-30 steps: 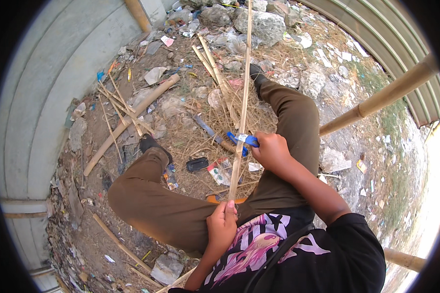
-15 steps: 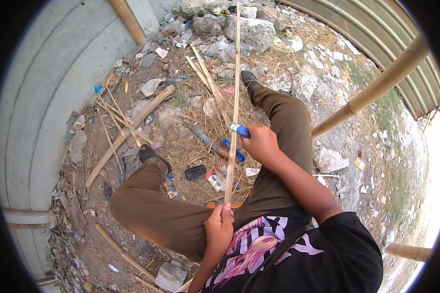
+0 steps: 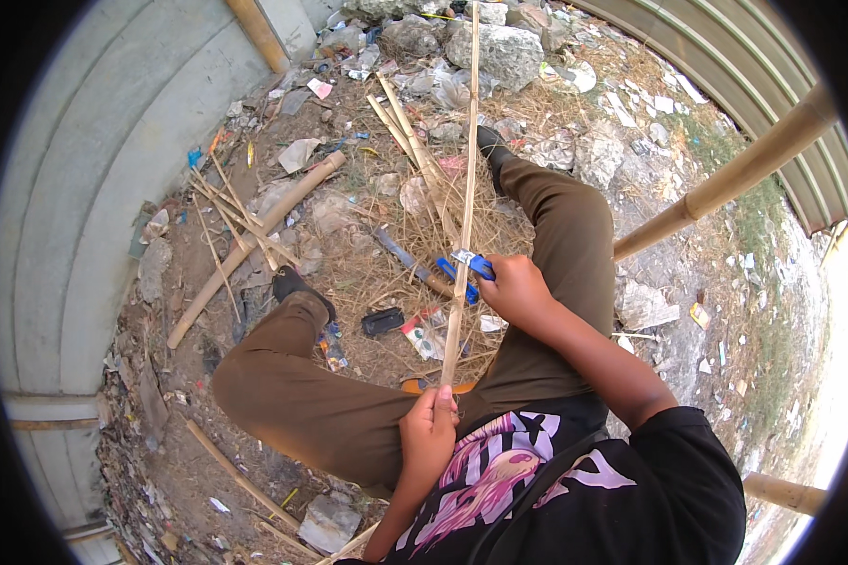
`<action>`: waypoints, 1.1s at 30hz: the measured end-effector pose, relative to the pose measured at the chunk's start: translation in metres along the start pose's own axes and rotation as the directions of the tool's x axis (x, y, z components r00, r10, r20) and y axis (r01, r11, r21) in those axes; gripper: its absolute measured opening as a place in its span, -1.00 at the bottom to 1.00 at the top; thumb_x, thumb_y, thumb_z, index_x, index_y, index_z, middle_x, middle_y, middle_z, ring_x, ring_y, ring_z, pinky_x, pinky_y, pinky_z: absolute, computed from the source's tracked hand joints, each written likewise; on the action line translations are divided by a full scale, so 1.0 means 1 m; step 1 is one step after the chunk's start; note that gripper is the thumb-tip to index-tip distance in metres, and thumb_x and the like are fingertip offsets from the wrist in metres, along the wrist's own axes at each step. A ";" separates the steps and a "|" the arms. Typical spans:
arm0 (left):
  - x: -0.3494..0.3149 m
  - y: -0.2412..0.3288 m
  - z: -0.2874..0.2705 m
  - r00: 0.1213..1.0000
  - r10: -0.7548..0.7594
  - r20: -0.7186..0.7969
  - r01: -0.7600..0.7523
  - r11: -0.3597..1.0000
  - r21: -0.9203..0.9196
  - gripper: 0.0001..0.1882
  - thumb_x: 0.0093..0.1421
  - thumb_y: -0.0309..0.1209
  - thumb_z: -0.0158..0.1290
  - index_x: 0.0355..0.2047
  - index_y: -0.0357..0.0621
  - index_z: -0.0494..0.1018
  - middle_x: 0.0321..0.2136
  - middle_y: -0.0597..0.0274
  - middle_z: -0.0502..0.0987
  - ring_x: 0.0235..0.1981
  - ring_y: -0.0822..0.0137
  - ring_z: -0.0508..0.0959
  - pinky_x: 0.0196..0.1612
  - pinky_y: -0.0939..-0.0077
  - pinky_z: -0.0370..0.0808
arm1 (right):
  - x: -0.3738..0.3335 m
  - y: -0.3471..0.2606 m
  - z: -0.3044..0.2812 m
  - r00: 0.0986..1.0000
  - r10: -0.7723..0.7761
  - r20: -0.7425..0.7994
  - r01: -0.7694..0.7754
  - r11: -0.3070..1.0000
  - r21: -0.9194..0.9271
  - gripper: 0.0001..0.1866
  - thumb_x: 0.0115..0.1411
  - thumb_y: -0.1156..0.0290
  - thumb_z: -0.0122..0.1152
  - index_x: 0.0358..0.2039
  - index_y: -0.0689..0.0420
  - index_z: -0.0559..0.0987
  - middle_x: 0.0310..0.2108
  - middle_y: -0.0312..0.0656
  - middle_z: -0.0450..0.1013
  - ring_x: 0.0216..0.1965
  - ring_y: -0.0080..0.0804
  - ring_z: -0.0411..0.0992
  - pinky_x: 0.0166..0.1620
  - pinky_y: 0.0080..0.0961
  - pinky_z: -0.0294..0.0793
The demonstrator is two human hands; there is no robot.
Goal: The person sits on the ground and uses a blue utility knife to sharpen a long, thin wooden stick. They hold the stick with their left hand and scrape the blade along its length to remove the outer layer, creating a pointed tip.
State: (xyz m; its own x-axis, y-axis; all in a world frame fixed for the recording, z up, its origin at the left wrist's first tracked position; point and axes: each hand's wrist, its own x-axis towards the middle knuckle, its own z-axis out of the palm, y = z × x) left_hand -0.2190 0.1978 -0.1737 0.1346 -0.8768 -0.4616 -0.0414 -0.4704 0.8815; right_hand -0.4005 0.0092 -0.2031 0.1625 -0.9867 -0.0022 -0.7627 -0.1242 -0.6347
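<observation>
A long, thin bamboo strip [image 3: 469, 160] runs from my lap up past the far stones. Near my waist, my left hand [image 3: 430, 426] is closed round its near end, with the thumb on top. My right hand [image 3: 521, 290] grips a blue-handled utility knife [image 3: 481, 266], whose metal blade end lies across the strip partway along. Below the blade, on the ground between my legs, are another blue tool [image 3: 447, 271], partly covered by the strip, and a long blade with a brownish handle [image 3: 411, 262]. A small black case [image 3: 382, 322] lies left of the strip.
Split bamboo pieces [image 3: 403, 132] lie ahead on dry shavings. A thick bamboo pole [image 3: 254, 250] with thin strips across it is at the left, beside a grey wall [image 3: 104, 207]. Large stones [image 3: 496, 56] stand at the far end. A slanting bamboo pole [image 3: 725, 174] rises at the right.
My right hand and the knife have moved a little nearer along the strip, toward my left hand. The whole view has shifted slightly. My left hand keeps its hold on the near end.
</observation>
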 end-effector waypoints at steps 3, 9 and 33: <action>-0.001 0.000 0.001 1.000 -0.004 -0.009 0.004 1.000 0.021 -0.62 0.45 -0.17 -0.04 -0.43 -0.18 0.41 -0.65 0.44 0.35 -0.65 0.69 0.28 -0.60 0.73 0.20 | -0.004 0.001 -0.001 1.000 0.022 0.004 -0.022 0.999 0.041 -0.77 0.11 0.29 0.22 -0.42 0.22 0.60 -0.55 0.11 0.52 -0.46 0.13 0.54 -0.30 -0.04 0.54; -0.001 -0.006 0.002 0.998 0.052 -0.030 -0.049 0.993 0.110 -0.61 0.46 -0.13 -0.06 -0.43 -0.16 0.38 -0.67 0.44 0.32 -0.70 0.68 0.23 -0.64 0.72 0.16 | -0.015 -0.003 -0.005 0.997 -0.057 0.056 0.058 0.998 -0.013 -0.80 0.07 0.32 0.21 -0.45 0.21 0.58 -0.57 0.11 0.50 -0.47 0.15 0.52 -0.32 -0.04 0.53; -0.003 0.008 -0.004 0.991 0.081 0.104 -0.080 0.997 -0.013 -0.67 0.49 -0.23 -0.11 -0.34 -0.21 0.39 -0.69 0.44 0.28 -0.66 0.67 0.21 -0.60 0.70 0.13 | 0.018 -0.020 -0.028 0.961 -0.020 0.274 -0.269 0.141 0.953 -0.73 0.29 0.21 0.30 -0.21 0.18 0.60 -0.67 -0.52 0.21 -0.71 -0.74 0.13 -0.61 -0.67 0.15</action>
State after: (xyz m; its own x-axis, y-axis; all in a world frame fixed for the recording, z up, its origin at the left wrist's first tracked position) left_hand -0.2153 0.1971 -0.1652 0.0274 -0.9177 -0.3962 -0.0394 -0.3970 0.9170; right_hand -0.3998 -0.0085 -0.1692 0.3435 -0.9174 -0.2010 0.4452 0.3475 -0.8252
